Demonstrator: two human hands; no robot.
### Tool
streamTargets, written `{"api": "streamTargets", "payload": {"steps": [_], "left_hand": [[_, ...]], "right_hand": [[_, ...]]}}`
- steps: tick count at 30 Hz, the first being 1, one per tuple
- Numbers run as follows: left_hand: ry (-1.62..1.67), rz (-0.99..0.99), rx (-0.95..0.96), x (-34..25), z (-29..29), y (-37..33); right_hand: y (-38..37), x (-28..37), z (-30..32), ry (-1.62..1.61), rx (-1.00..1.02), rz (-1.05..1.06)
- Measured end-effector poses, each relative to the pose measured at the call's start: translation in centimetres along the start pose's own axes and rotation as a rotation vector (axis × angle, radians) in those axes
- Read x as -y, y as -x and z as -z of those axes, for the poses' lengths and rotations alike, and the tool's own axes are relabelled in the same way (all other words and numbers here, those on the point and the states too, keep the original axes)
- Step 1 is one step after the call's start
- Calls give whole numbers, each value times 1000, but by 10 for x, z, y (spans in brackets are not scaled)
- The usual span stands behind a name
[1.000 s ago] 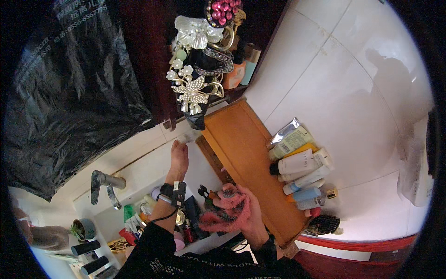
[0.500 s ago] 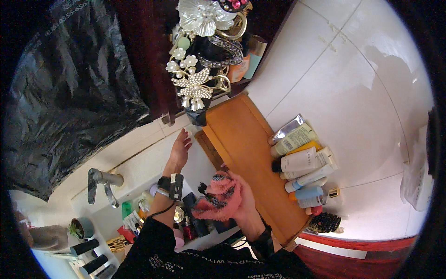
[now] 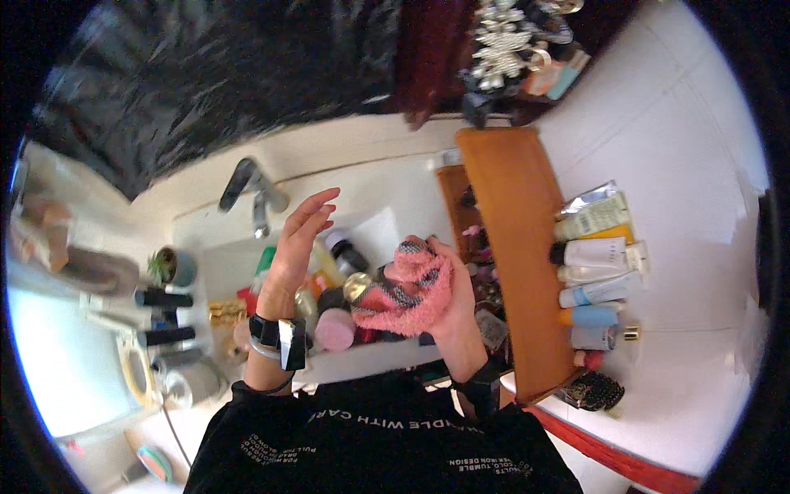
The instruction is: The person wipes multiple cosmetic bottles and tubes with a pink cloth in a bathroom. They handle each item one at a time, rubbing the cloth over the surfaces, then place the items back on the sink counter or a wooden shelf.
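My left hand (image 3: 295,251) hovers over the left part of the white sink (image 3: 362,193), its fingers stretched out and holding nothing. A pink fuzzy cloth (image 3: 424,306) with grey stripes is bunched up in my right hand (image 3: 462,317). That hand is over the sink's right side, close to the orange-brown wooden box (image 3: 527,263). Small items show inside the box along its left side, partly hidden by my right hand. Beneath and between my hands, several bottles and jars fill the sink, among them a pink round jar (image 3: 335,329) and a gold-topped item (image 3: 357,287).
A metal faucet (image 3: 251,193) rises at the sink's back left, near a small potted plant (image 3: 169,265). Several tubes and bottles, including a white tube (image 3: 594,253), line the right of the box. Hair ornaments (image 3: 502,45) hang at the back, beside black plastic sheeting (image 3: 247,74).
The view has turned and shifted, showing more of the sink and the box's contents. My left hand has moved left, away from the box. The pink cloth stays in my right hand.
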State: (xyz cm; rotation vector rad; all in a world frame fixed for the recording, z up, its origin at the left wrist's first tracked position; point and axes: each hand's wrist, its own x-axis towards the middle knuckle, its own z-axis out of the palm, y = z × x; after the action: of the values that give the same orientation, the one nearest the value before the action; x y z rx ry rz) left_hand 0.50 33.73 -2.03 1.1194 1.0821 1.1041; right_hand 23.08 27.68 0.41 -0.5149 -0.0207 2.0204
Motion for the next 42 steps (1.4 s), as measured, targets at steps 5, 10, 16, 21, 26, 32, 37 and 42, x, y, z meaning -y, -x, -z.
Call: {"api": "streamTargets", "payload": {"steps": [5, 10, 16, 21, 26, 32, 37, 42], "left_hand": [[-627, 51, -203, 45, 54, 79], [-1299, 268, -211, 77, 76, 157], [-1430, 217, -347, 103, 59, 174], [-1503, 171, -378, 118, 60, 173], [-1448, 80, -325, 118, 64, 167], [-758, -232, -266, 67, 41, 142], [-709, -159, 112, 2, 9, 112], [-49, -31, 234, -46, -8, 91]], "right_hand": [[-19, -51, 26, -21, -123, -176], [-44, -98, 71, 101, -112, -249], [-55, -132, 85, 182, -203, -335], [-53, -134, 84, 237, -169, -388], [-46, -135, 80, 255, -159, -371], [-34, -116, 54, 290, 5, -339], [-24, -82, 18, 485, -125, -76], [-6, -15, -8, 171, -49, 88]]}}
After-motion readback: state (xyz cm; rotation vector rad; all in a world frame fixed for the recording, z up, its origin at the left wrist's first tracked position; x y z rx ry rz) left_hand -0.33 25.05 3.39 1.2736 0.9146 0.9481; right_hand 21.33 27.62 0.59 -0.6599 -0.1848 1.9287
